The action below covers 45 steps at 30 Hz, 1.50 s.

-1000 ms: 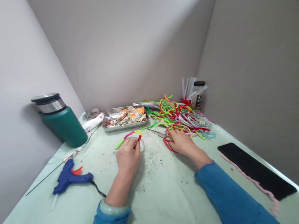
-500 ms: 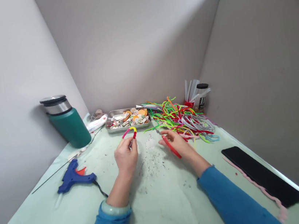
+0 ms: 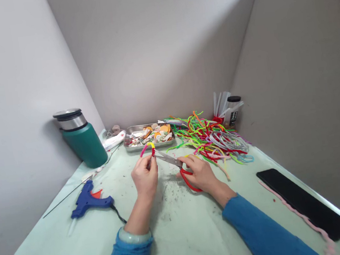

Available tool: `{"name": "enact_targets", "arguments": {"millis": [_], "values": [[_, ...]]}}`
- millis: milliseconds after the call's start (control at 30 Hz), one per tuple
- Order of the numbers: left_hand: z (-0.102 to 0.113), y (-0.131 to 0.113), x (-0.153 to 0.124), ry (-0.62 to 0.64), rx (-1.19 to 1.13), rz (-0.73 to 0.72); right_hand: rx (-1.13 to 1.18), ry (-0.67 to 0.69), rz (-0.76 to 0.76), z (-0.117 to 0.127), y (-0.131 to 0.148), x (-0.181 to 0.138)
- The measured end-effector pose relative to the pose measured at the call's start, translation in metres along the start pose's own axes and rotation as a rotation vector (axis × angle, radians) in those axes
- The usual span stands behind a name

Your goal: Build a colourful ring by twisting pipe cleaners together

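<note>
My left hand [image 3: 145, 177] is closed around the lower end of a curved multicoloured pipe cleaner [image 3: 148, 147], pink, yellow and red, held above the table. My right hand [image 3: 198, 173] grips red-handled scissors [image 3: 174, 163]; their metal blades point left and reach the pipe cleaner just above my left fingers. Both sleeves are blue, and a pale bangle sits on my left wrist.
A heap of coloured pipe cleaners [image 3: 211, 136] lies at the back right, beside a metal tray [image 3: 130, 144] of small pieces. A green flask [image 3: 81, 139] stands at the left, a blue glue gun [image 3: 88, 199] in front of it. A black phone [image 3: 305, 201] lies at the right.
My right hand picked the scissors up from the table and swung the blades left to the pipe cleaner. My left hand lifted the pipe cleaner and turned it more upright.
</note>
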<state>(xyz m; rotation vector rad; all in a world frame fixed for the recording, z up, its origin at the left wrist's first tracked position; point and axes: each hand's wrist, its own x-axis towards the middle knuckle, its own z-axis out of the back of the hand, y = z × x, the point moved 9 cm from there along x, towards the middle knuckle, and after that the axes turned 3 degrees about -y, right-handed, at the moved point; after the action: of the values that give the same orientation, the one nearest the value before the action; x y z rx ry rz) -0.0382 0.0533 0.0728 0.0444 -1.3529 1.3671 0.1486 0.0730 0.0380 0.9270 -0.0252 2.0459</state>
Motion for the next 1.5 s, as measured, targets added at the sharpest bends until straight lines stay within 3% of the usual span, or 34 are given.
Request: {"name": "enact_targets", "arguments": {"millis": [633,1267,1500], "values": [[-0.003,0.015,0.003,0.013,-0.115,0.133,-0.294,-0.065,0.129,0.006,0.006,-0.002],[-0.004,0.009,0.004,0.041,-0.102,0.095,-0.245,-0.051,0.120,0.006,0.003,-0.002],[0.001,0.001,0.004,0.015,-0.059,0.024,-0.101,-0.071,-0.004,0.003,-0.009,-0.002]]}}
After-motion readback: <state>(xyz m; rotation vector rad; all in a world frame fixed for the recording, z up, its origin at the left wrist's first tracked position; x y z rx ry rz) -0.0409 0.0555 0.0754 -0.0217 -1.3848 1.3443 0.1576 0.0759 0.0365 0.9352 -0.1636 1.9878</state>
